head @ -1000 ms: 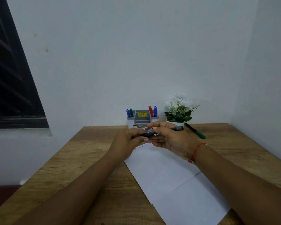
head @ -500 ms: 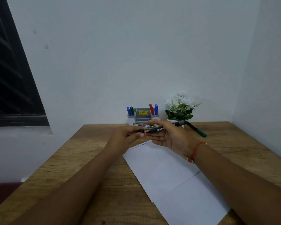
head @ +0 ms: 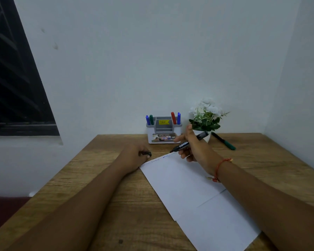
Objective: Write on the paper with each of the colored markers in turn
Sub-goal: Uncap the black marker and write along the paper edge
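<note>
My right hand (head: pixel 194 147) holds an uncapped black marker (head: pixel 184 144), its tip pointing left and down just above the far edge of the white paper (head: pixel 194 192). Faint writing runs along that far edge. My left hand (head: pixel 134 156) rests on the table beside the paper's far left corner and pinches the black cap (head: pixel 145 153). A grey and white holder (head: pixel 163 132) at the back holds a blue, a green, a red and another blue marker. A green marker (head: pixel 224 141) lies on the table to the right.
A potted white-flowered plant (head: pixel 206 116) stands right of the holder, close behind my right hand. The wooden table (head: pixel 98 187) meets white walls at the back and right. A dark window (head: pixel 13 84) is at the left.
My hands pulled the cap off the black marker and moved apart. The left hand went down to the table with the cap; the right hand keeps the marker over the paper's far edge.
</note>
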The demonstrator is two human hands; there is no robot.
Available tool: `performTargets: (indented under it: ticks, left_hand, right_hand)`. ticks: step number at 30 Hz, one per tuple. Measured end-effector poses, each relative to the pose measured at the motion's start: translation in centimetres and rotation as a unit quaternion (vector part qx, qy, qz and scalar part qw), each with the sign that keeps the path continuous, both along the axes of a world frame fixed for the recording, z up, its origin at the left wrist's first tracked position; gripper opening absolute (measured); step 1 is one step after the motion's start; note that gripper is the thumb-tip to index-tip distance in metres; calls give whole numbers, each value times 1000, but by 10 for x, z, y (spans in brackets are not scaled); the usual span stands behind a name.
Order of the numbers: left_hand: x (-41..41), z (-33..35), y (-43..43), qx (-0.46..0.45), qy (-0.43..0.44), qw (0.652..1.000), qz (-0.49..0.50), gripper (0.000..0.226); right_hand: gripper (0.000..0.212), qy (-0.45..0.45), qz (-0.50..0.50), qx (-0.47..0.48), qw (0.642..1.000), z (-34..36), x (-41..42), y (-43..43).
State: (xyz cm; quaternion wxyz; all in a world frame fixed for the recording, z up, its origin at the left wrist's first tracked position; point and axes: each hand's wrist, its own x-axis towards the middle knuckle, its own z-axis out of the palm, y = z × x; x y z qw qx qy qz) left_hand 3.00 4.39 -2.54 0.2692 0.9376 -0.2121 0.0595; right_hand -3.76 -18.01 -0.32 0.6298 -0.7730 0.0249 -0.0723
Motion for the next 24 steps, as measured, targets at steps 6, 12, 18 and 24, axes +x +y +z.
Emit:
performTargets:
  ticks: [6, 12, 18, 24]
  left_hand:
    - [0, 0, 0, -1, 2, 1000, 5, 27]
    - [2, 7, 12, -52, 42, 998, 9, 47]
    - [-5, 20, 26, -60, 150, 985, -65, 42]
    - [-2, 22, 31, -63, 196, 976, -77, 37]
  right_hand:
    - [78, 5, -8, 18, 1000, -2, 0, -2]
    - [75, -16, -40, 135, 990, 9, 0, -8]
    - [53, -71, -73, 134, 986, 15, 0, -12]
    - [23, -54, -13, 108, 993, 10, -1, 4]
